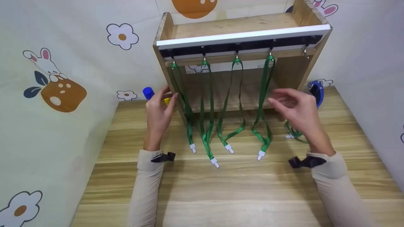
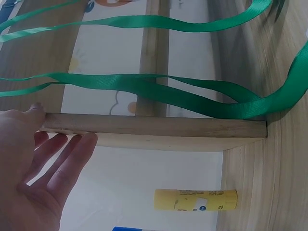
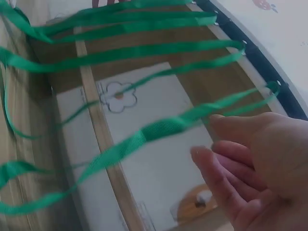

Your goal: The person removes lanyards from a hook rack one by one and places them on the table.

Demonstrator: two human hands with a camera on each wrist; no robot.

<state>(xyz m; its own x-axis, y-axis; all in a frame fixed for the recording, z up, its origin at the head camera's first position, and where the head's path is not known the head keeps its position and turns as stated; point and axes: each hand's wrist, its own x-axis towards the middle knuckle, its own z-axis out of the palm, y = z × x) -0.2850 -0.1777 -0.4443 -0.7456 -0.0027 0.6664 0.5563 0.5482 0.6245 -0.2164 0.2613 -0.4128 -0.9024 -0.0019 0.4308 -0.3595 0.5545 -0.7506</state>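
Observation:
A wooden shelf (image 1: 232, 56) stands upright with a row of hooks along its dark top strip. Several green lanyards (image 1: 263, 88) hang from these hooks, their white clips (image 1: 260, 154) on the tabletop. My left hand (image 1: 159, 107) holds the shelf's left side board (image 2: 159, 126), thumb on one face and fingers on the other. Just right of the rightmost hanging lanyard (image 3: 163, 131), my right hand (image 3: 260, 163) has its fingers loosely bent and nothing between them. Another green lanyard (image 1: 295, 132) lies on the table below it, partly hidden by the wrist.
A yellow glue stick (image 2: 195, 199) and a blue cylinder (image 1: 148, 92) are left of the shelf. Behind my right hand is a blue object (image 1: 317, 93), its kind unclear. The rightmost hook (image 1: 305, 50) bears no lanyard. Patterned walls (image 1: 72, 132) surround the wooden table (image 1: 233, 192).

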